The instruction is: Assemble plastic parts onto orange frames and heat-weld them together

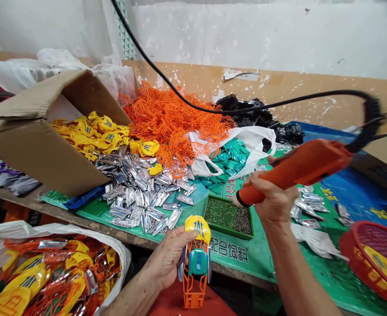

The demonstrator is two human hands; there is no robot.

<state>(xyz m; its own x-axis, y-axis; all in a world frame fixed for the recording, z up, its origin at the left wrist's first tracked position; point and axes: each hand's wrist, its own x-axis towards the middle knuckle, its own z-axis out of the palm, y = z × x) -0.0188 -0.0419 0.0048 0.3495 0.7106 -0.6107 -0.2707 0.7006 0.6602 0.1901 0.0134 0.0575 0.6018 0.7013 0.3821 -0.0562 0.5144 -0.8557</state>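
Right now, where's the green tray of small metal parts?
Head view: the green tray sits on the green mat, between the silver parts and the right hand.

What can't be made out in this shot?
Head view:
Tip of the orange power tool in the right hand: blurred, its bit unclear.
Inside of the yellow-capped toy in the left hand: hidden by its orange cage and the fingers.
Small items in the green tray: too small to tell apart.
Red basket: cut off by the right edge.
White bag: cut off by the bottom edge.
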